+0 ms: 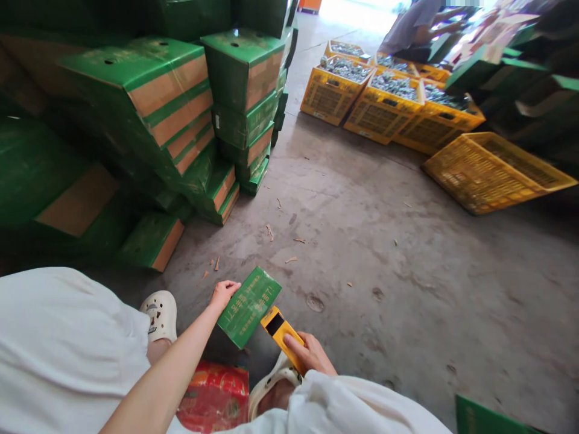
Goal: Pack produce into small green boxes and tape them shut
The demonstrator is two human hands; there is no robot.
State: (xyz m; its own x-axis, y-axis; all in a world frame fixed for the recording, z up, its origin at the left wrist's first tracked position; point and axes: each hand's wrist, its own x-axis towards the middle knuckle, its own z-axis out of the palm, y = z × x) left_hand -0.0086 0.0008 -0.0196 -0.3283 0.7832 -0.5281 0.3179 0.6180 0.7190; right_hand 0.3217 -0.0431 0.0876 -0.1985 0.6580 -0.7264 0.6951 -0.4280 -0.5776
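A flat green cardboard piece [250,306] with printed lettering is held at its upper left edge by my left hand [225,293], fingers pinched on it. My right hand [312,354] is closed around a yellow handheld tool [281,334] with a dark panel near its far end. What kind of tool it is, I cannot make out. Its tip is close to the card's lower right edge; whether they touch is unclear. Below the card, between my white shoes [163,316], a red printed package [217,395] lies partly hidden by my left forearm.
Stacked green cardboard boxes [172,90] rise at the left. Yellow crates [332,96] full of small greyish items stand at the back, with a tilted yellow crate [493,175] at the right. A person [414,30] bends behind them. Brown scraps [270,232] litter the concrete floor [353,241].
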